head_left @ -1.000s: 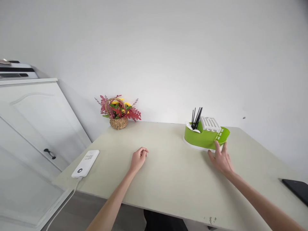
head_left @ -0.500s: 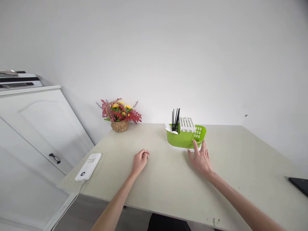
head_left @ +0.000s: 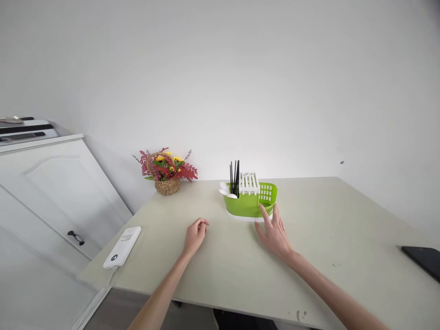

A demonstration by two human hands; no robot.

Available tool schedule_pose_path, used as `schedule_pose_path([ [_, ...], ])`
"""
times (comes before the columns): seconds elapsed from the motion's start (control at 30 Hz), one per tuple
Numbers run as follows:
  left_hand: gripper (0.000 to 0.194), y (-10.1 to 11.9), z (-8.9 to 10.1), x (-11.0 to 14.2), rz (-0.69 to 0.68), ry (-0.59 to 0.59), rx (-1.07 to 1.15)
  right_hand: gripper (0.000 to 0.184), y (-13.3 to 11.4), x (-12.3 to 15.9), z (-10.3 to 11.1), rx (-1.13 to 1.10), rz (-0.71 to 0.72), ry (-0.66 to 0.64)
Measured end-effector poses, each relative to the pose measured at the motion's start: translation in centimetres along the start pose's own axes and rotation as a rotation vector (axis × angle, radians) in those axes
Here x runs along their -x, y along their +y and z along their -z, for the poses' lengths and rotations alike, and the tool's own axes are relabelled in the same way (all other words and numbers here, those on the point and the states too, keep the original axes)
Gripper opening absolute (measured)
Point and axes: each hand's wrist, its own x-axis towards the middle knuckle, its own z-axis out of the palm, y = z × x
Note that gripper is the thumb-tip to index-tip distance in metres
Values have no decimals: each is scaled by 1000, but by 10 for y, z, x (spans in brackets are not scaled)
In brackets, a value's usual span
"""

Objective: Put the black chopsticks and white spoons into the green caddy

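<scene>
A green utensil holder (head_left: 242,206) with a white base stands on the table, right of the middle. Black chopsticks (head_left: 234,181) and white spoons (head_left: 223,188) poke out of its left end, and a white slotted rack (head_left: 249,183) sits in its middle. My right hand (head_left: 275,233) is at the holder's front right, fingers spread, with the fingertips at the rim of its low basket end. My left hand (head_left: 195,234) rests on the tabletop to the left, its fingers loosely curled with nothing visible in them.
A wicker basket of artificial flowers (head_left: 167,186) stands at the back left near the wall. A white power bank (head_left: 123,247) with a cable lies at the left edge. A black phone (head_left: 424,260) lies far right. A white cabinet (head_left: 51,220) adjoins the table's left side.
The utensil holder has slid left across the table with my right hand at it, and turned a little. My left hand has stayed curled in place. The view has shifted slightly.
</scene>
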Motion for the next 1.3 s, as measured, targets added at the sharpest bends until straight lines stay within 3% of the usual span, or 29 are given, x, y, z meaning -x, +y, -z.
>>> schedule_pose_path([
  [0.23,24,6,6,-16,45,45,101,73,14,12,16,-91,-3,-92],
  [0.33,23,26,11,-46,33,118,93,71,18,10,19,-126,9,-102],
  [0.47,25,72,9,-102,-17,204,86,69,19,3,18,-156,16,-78],
  [0.57,27,108,-6,-143,-69,236,82,69,18,1,19,-154,20,-87],
  [0.7,52,141,-38,-183,-78,227,61,66,15,0,22,-130,17,-86],
  [0.83,77,153,-67,-209,61,47,83,61,12,-4,21,-134,13,-40],
  [0.93,63,154,-84,-222,133,-72,107,56,11,-7,17,-167,-12,-28],
  [1.1,28,159,-103,-227,184,-109,106,54,10,-8,15,-209,-40,-37],
  [1.3,34,173,-100,-215,154,-49,238,55,9,-6,18,-218,-56,-53],
])
